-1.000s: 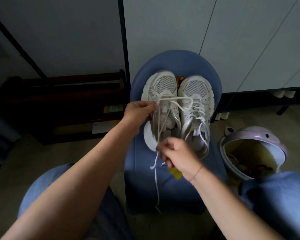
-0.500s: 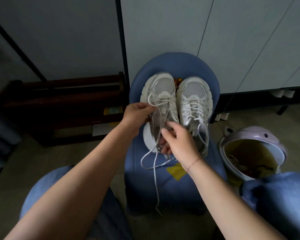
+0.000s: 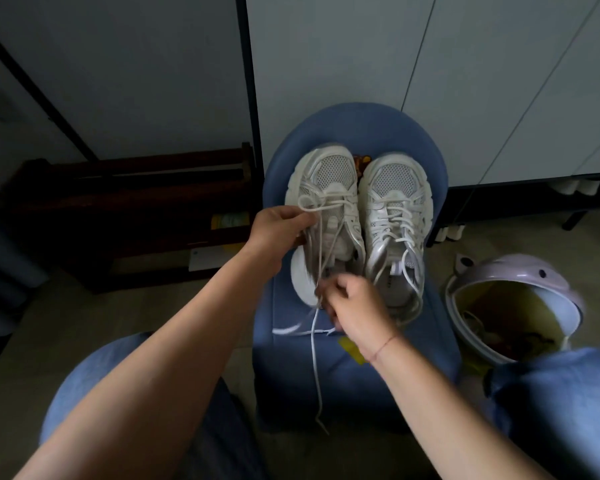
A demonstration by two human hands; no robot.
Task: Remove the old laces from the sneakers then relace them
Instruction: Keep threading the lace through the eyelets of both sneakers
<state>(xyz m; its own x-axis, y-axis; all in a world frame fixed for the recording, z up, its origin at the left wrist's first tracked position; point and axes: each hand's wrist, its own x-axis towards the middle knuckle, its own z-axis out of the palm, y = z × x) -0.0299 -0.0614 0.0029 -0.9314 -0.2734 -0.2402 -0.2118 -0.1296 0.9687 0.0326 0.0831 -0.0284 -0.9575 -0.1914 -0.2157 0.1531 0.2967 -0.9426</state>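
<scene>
- Right hand [image 3: 355, 306] was clenched around the loose strands of the lace [image 3: 321, 251], down by the heel of the loosened sneaker [image 3: 329, 174]. It's motion-blurred, so I can't tell the exact finger placement.
- Left hand [image 3: 279, 226] pinched a loop of that same lace at the shoe's outer side, up near the toe-end eyelets.
- What changed: half a sec earlier my right hand was up at the tongue. Now it had dragged back toward the near edge of the stool [image 3: 357, 375], taking slack along. I'd guess another crossing came free, with only the toe-end rows left threaded.
- The other sneaker [image 3: 395, 188] was fully laced, so removal wasn't even halfway.
- Both shoes sat touching, side by side on the far half of the stool. Toes pointed at its far edge, heels toward me, long axes running near-to-far.
- One lace tail hung over the near edge.
</scene>
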